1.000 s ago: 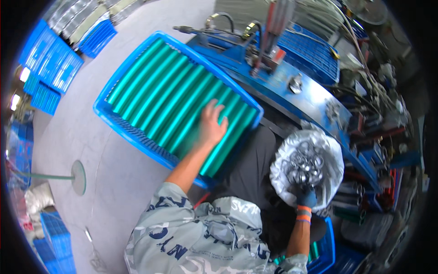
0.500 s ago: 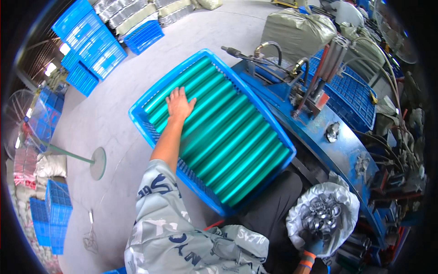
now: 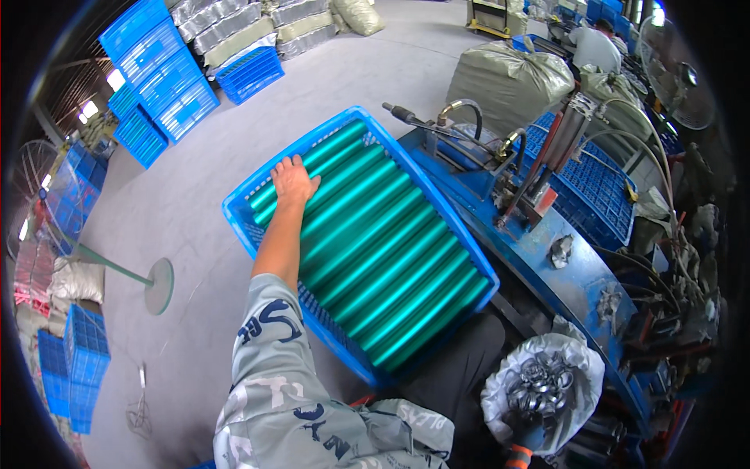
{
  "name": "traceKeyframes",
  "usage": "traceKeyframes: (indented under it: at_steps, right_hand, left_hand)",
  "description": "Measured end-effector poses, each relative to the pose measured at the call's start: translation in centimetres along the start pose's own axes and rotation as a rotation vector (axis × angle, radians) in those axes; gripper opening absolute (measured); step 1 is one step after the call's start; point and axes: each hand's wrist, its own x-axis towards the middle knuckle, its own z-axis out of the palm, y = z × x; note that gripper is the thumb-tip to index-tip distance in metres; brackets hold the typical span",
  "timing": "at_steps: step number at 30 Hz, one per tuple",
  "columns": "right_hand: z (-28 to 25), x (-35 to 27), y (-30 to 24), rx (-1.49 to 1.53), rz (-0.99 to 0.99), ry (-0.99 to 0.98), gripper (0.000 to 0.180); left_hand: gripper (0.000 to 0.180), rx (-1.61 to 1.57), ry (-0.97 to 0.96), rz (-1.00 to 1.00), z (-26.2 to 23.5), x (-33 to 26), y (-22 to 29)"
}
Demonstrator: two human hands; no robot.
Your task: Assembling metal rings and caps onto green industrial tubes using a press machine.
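Observation:
Palm down, my left hand [image 3: 294, 181] rests on the green tubes [image 3: 383, 242] toward the far left of a blue plastic crate [image 3: 234, 209]. Its thumb stands apart and its fingertips bend over a tube. The shiny tubes lie side by side across the crate. At the lower right, my right hand [image 3: 529, 434], in a dark glove with an orange band at the wrist, reaches into a bag-lined container [image 3: 587, 374]. Silvery metal rings [image 3: 541, 383] fill it, and the gloved fingers are hidden among them.
Right of the crate runs a blue metal workbench [image 3: 574, 270] with a lever-and-cylinder device [image 3: 551, 160] and hoses. Wrapped bales [image 3: 508, 82] stand behind it, where a person [image 3: 595, 48] sits. Stacked blue crates [image 3: 160, 70] and a fan stand [image 3: 160, 285] are on the left.
My left hand has shifted slightly toward the crate's far left edge, its fingers less spread. My right hand stays at the metal rings. The whole view has moved a little.

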Motion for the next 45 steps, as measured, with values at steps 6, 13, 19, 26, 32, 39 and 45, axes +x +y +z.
traceKeyframes:
  at_steps: [6,13,19,26,32,39,45]
  right_hand:
    - [1.2,-0.2,1.2,-0.013,-0.252,0.135,0.045]
    - [4.0,-1.4,-1.8,-0.013,-0.193,0.285,0.048]
    - [1.0,-3.7,-5.5,0.278,-0.085,0.421,0.083]
    - [-2.8,-3.4,-11.2,1.408,0.336,-0.078,0.083]
    - [-9.2,-8.3,-17.9,2.240,0.005,-0.335,0.104]
    - [-13.5,-8.7,-18.7,1.914,-0.197,-0.145,0.099]
    - [-17.2,-9.5,-16.4,1.148,-0.278,-0.034,0.091]
  left_hand:
    - [0.075,-0.038,-0.083,0.044,2.2,1.3,-1.3]
    - [0.100,-0.230,-0.116,0.183,0.7,1.9,-3.4]
    - [0.097,-0.541,0.000,0.287,-6.0,-3.2,-0.9]
    - [0.074,-0.977,0.009,0.601,-17.9,-18.1,11.0]
    - [0.067,-0.722,-0.499,1.242,-22.4,-36.8,20.1]
    - [0.065,-0.539,-0.544,1.447,-24.1,-39.9,21.4]
    - [0.066,-0.623,-0.531,1.472,-24.2,-39.0,20.5]
